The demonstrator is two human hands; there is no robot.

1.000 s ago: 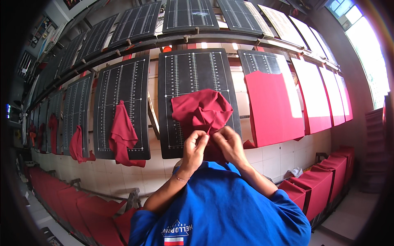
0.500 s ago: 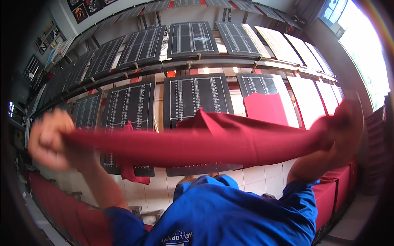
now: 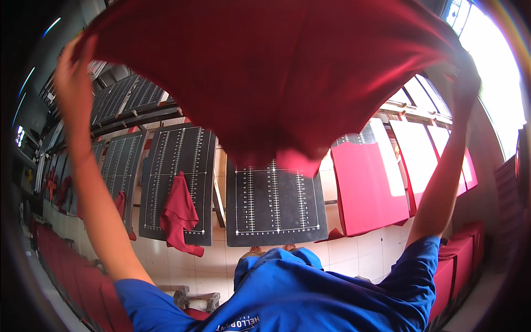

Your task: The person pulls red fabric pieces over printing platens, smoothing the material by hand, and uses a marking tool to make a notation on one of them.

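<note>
Both my arms are raised, and a wide piece of dark red fabric (image 3: 276,66) is stretched between them. My left hand (image 3: 74,69) grips its left corner, blurred by motion. At the opposite corner, my right hand (image 3: 464,74) is closed on the cloth, in shadow. The fabric's lower edge sags in the middle over a black board with white ruler markings (image 3: 260,213) in front of me, hiding its far part. On the marked board to the left (image 3: 155,205) lies a crumpled red cloth piece (image 3: 180,213), one end hanging past the near edge.
To the right, a board is covered by a flat red fabric panel (image 3: 368,188). More boards continue along both sides in rows. Red cloth covers a surface (image 3: 83,276) at lower left, with more red cloth (image 3: 462,257) at lower right. A bright window (image 3: 492,72) is at the right.
Both hands have gone up and away from me. The fabric, earlier a narrow bunched strip across the boards, has spread into a broad sheet, uncovering the near part of the middle board.
</note>
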